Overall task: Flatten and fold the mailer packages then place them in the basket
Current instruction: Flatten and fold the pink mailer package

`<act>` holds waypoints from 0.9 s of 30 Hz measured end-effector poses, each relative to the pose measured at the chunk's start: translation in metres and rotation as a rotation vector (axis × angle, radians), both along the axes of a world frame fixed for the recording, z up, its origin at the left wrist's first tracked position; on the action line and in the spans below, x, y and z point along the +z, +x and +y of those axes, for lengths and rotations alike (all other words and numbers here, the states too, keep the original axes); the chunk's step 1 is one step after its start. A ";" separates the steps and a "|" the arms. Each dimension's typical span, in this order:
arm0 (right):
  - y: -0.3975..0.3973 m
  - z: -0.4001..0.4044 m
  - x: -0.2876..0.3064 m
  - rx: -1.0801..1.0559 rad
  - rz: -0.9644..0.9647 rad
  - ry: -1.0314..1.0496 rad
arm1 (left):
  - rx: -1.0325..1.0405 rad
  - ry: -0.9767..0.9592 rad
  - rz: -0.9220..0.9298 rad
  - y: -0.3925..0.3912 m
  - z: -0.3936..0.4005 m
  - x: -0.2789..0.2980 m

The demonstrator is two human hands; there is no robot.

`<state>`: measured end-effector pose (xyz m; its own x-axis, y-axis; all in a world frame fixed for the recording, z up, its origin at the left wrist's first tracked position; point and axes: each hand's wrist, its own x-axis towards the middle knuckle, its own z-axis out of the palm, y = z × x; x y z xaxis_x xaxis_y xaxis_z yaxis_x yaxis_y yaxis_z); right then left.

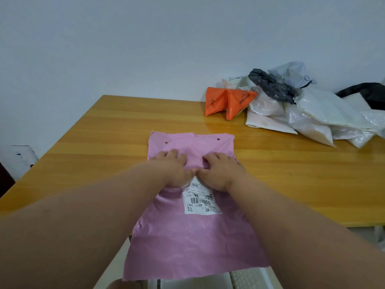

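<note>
Hands lie side by side on the pink mailer (191, 236): left hand (175, 170) and right hand (220, 172), fingers loosely bent, press it onto the surface (93, 130); unfolded mailers (291, 109) sit far right.

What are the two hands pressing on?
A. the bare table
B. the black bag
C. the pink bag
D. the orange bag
C: both the left hand and the right hand lie on the pink bag, just above its white label.
</note>
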<state>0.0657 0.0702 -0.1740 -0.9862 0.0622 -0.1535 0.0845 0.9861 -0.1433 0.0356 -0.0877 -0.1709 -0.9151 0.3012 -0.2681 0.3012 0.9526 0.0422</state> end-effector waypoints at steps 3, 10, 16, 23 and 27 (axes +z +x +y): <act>-0.010 -0.002 0.013 -0.050 0.187 -0.014 | -0.012 0.027 0.161 -0.008 0.001 0.006; -0.024 0.007 -0.013 0.091 0.017 0.050 | -0.019 0.129 0.079 -0.018 0.003 -0.019; -0.025 0.009 -0.026 0.070 0.026 0.041 | -0.017 0.111 0.083 -0.020 0.004 -0.021; -0.026 0.009 -0.025 0.062 0.021 0.029 | -0.019 0.112 0.091 -0.021 0.004 -0.023; -0.026 0.009 -0.024 0.062 0.017 0.026 | -0.021 0.107 0.091 -0.021 0.005 -0.023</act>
<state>0.0397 0.0795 -0.1979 -0.9907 0.0045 -0.1361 0.0207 0.9928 -0.1180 0.0147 -0.0830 -0.1941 -0.9273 0.3433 -0.1495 0.3285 0.9375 0.1150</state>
